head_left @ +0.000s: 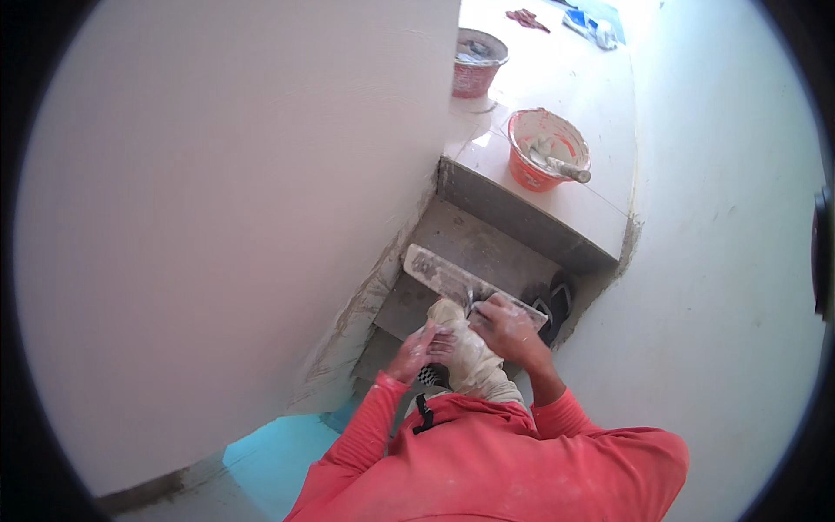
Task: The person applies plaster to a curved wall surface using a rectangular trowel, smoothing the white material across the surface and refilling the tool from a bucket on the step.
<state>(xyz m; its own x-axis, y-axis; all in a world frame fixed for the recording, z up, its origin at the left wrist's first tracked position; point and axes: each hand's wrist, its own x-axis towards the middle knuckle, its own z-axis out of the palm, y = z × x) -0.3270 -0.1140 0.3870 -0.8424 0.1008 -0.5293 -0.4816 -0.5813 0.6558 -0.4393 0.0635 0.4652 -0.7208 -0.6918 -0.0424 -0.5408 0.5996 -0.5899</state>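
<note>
Resting across a raised knee [470, 352] above the grey stair steps [461, 235], the plastering trowel [452, 280] is clenched by the right hand [509, 326]; the left hand [422, 348], fingers loosely curled, touches the knee. An orange bucket [548, 150] stands on the landing beyond.

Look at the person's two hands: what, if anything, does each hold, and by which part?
The right hand grips a plastering trowel by its handle. The left hand holds nothing; it rests on the raised knee.
</note>
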